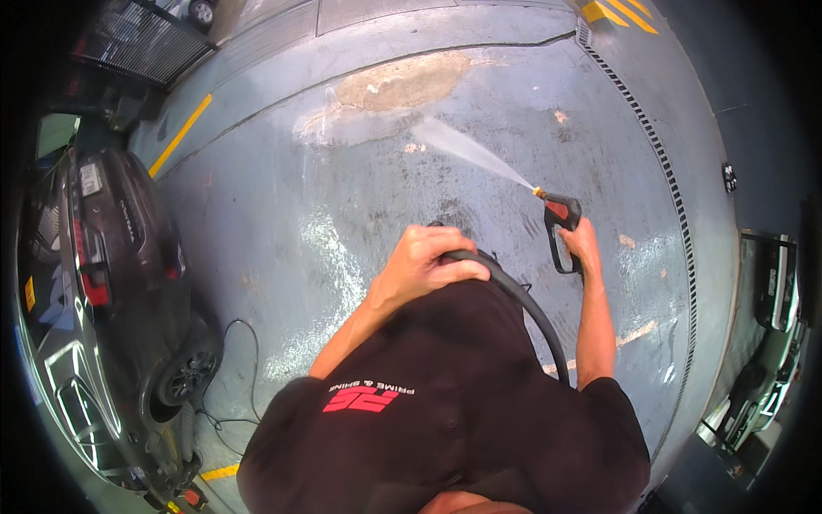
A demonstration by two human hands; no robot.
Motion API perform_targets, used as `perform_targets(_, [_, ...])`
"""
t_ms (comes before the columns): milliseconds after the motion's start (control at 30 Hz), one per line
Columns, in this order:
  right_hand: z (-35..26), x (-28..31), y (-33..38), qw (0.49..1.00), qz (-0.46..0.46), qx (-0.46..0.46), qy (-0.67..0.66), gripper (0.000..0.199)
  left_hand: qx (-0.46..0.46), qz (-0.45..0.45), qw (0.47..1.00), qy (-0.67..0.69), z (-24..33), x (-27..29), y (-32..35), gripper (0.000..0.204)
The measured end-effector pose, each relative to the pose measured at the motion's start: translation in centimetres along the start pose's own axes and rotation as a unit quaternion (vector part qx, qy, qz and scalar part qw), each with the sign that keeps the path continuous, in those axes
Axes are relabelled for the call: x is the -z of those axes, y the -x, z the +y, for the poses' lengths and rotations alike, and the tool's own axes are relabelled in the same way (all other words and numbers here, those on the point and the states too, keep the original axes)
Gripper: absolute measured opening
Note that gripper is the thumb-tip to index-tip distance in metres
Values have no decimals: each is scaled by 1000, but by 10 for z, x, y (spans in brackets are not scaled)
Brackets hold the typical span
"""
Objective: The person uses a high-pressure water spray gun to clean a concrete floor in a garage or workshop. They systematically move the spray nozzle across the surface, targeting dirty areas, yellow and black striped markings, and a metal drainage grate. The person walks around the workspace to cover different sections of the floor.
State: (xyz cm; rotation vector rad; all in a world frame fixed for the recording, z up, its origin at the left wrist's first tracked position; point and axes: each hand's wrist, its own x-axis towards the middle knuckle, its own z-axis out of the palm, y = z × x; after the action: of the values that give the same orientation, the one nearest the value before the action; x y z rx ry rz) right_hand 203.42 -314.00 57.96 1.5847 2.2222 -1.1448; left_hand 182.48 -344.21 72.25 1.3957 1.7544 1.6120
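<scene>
My right hand (584, 242) is closed round the grip of a black and red pressure washer gun (561, 211), held out at the right. From its brass-coloured nozzle a white fan of water spray (475, 151) shoots forward and left, toward the painted floor. In front of my chest, my left hand (435, 257) is wrapped round a thick black hose (533, 310). The hose bends over from that hand and runs down along my right side. Its link to the gun is hidden behind my body and arm.
Wet grey floor (377, 188) with a bare worn patch (402, 81) lies ahead. A dark car (120, 223) stands at the left, a thin cable (254, 368) beside its wheel. A drain channel (659, 154) runs along the right. Another vehicle (771, 317) stands at far right.
</scene>
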Motion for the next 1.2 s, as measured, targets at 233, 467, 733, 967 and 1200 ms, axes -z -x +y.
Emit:
perform_targets(233, [-132,29,-125,980,18,173,99,32,-29,-21,999,-9,-63,20,-149,30])
perform_targets(467, [-301,-16,-289,915,-3,333,227,21,112,97,987,-66,-164,86,-232,26])
perform_targets(733, [-470,-121,-408,892,-57,331,302,18,268,321,908,2,-232,145,-205,43])
perform_targets(967, [-564,-199,-488,810,-98,341,468,25,271,343,897,58,-301,195,-233,45])
perform_targets(1200, [-587,-197,-559,824,-87,281,484,28,310,326,892,46,-322,239,-298,47])
